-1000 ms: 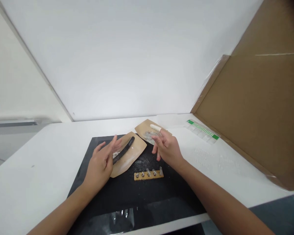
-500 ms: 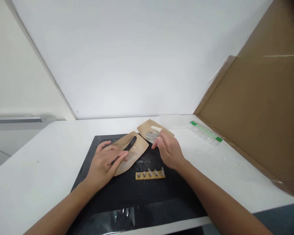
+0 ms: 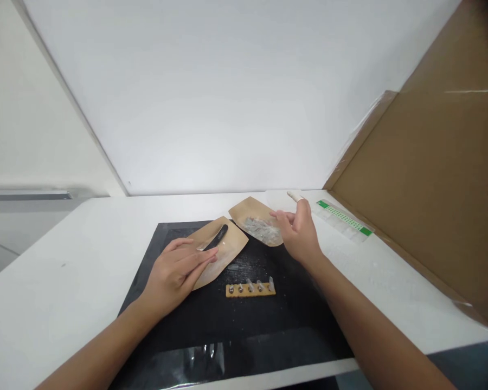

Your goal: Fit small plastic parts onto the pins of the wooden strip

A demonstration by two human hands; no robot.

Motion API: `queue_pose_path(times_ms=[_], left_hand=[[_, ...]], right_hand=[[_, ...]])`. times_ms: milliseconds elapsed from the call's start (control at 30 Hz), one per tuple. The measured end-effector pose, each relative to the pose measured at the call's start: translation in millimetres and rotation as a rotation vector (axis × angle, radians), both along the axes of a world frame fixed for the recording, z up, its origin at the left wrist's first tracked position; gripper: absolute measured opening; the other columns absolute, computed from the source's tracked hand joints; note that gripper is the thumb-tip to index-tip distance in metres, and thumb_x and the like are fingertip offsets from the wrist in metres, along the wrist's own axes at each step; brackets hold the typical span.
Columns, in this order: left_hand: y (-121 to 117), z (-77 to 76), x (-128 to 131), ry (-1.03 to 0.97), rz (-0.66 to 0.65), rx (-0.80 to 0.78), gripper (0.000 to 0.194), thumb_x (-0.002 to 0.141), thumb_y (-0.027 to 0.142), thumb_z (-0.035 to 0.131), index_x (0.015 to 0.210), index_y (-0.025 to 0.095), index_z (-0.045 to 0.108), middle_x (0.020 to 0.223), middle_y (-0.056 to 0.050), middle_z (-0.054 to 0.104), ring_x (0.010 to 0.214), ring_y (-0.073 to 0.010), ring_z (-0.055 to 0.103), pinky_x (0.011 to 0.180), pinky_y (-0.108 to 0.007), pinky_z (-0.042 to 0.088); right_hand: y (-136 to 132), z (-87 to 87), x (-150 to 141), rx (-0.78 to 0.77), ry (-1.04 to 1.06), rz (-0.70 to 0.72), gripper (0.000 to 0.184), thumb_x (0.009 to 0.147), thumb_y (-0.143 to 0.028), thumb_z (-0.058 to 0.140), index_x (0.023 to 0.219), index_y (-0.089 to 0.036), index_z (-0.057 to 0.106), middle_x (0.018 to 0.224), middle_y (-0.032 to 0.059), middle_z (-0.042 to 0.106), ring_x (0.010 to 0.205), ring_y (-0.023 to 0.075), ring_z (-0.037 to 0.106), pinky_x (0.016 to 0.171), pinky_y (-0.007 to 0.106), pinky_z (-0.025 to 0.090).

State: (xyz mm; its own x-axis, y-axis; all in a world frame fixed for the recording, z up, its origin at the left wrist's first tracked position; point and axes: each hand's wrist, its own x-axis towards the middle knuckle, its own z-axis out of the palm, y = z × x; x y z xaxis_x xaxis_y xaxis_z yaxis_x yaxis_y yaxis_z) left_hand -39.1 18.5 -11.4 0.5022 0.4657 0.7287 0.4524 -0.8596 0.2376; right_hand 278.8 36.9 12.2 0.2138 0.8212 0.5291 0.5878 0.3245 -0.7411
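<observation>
My left hand rests over a brown paper tray, its thumb and index fingertip pressed together. Whatever may be between them is too small to make out. Beside those fingertips, a black curved tool lies in the tray, its lower end hidden by the hand. My right hand, with a white cover on one finger, is raised at the right edge of a second brown paper tray. That tray holds a pile of small clear pieces. The right fingers are apart, with nothing visible in them.
A small yellow-brown strip with several round metal spots and clear pieces standing on it lies on the black mat. A clear organizer with a green label strip is at the right, before a cardboard wall. A white wall stands behind.
My right hand has moved right and up, away from the pile in the far tray, uncovering more of it. My left hand has barely shifted.
</observation>
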Motion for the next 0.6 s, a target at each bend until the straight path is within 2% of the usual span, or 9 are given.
queue_pose_path(times_ms=[33, 100, 167, 200, 267, 367, 500, 600], left_hand=[[-1, 0.0, 0, 0.026, -0.02, 0.013, 0.043, 0.102, 0.011, 0.06, 0.14, 0.029, 0.062, 0.107, 0.0, 0.082, 0.097, -0.0176, 0.077, 0.109, -0.044, 0.051], [-4, 1.7, 2, 0.09, -0.056, -0.026, 0.048, 0.104, 0.009, 0.052, 0.149, 0.026, 0.054, 0.123, -0.006, 0.077, 0.112, -0.02, 0.073, 0.111, -0.047, 0.048], [-9, 4.8, 5, 0.181, -0.106, -0.103, 0.048, 0.105, 0.012, 0.049, 0.15, 0.025, 0.054, 0.143, -0.012, 0.065, 0.131, -0.0246, 0.062, 0.108, -0.045, 0.051], [-12, 6.4, 7, 0.215, -0.135, -0.129, 0.045, 0.104, 0.014, 0.051, 0.148, 0.024, 0.055, 0.144, -0.014, 0.062, 0.133, -0.0261, 0.059, 0.108, -0.046, 0.051], [-16, 8.4, 12, 0.281, -0.187, -0.16, 0.039, 0.103, 0.016, 0.056, 0.141, 0.023, 0.061, 0.134, -0.013, 0.066, 0.127, -0.0265, 0.06, 0.108, -0.047, 0.049], [-21, 7.9, 17, 0.321, -0.232, -0.166, 0.028, 0.1, 0.019, 0.062, 0.128, 0.023, 0.067, 0.115, -0.008, 0.071, 0.117, -0.0262, 0.062, 0.11, -0.051, 0.044], [-24, 3.5, 22, 0.293, -0.189, -0.197, 0.026, 0.099, 0.022, 0.065, 0.125, 0.022, 0.067, 0.116, -0.01, 0.07, 0.115, -0.0274, 0.061, 0.104, -0.049, 0.045], [-25, 0.0, 25, 0.268, -0.158, -0.215, 0.024, 0.1, 0.023, 0.065, 0.123, 0.021, 0.068, 0.113, -0.01, 0.071, 0.112, -0.0276, 0.06, 0.101, -0.047, 0.045]], right_hand=[[0, -2.1, -2, -0.008, -0.015, 0.009, 0.049, 0.102, -0.046, 0.054, 0.144, -0.024, 0.041, 0.152, 0.0217, 0.042, 0.102, 0.029, 0.075, 0.09, 0.051, 0.061], [-3, -5.6, -8, -0.002, -0.047, 0.031, 0.049, 0.102, -0.043, 0.055, 0.145, -0.025, 0.04, 0.152, 0.0205, 0.043, 0.105, 0.0295, 0.074, 0.098, 0.054, 0.058], [-6, -7.7, -14, 0.007, -0.081, 0.073, 0.051, 0.102, -0.041, 0.055, 0.148, -0.025, 0.038, 0.155, 0.0199, 0.04, 0.104, 0.028, 0.074, 0.106, 0.056, 0.054], [-8, -8.2, -18, 0.009, -0.101, 0.101, 0.053, 0.102, -0.039, 0.056, 0.149, -0.025, 0.036, 0.157, 0.0198, 0.038, 0.101, 0.0266, 0.074, 0.109, 0.057, 0.052], [-13, -7.8, -23, 0.013, -0.154, 0.164, 0.056, 0.102, -0.037, 0.055, 0.152, -0.026, 0.032, 0.161, 0.0196, 0.035, 0.099, 0.025, 0.075, 0.113, 0.059, 0.048], [-20, -4.1, -31, 0.029, -0.245, 0.241, 0.058, 0.103, -0.035, 0.054, 0.154, -0.026, 0.03, 0.163, 0.0195, 0.033, 0.111, 0.0283, 0.071, 0.116, 0.06, 0.046], [-30, 3.3, -39, 0.035, -0.293, 0.286, 0.055, 0.101, -0.031, 0.055, 0.151, -0.023, 0.035, 0.164, 0.0187, 0.032, 0.127, 0.0314, 0.063, 0.114, 0.056, 0.049], [-36, 6.9, -44, 0.002, -0.288, 0.304, 0.052, 0.101, -0.029, 0.055, 0.149, -0.022, 0.038, 0.166, 0.0186, 0.031, 0.129, 0.0325, 0.062, 0.107, 0.054, 0.054]])
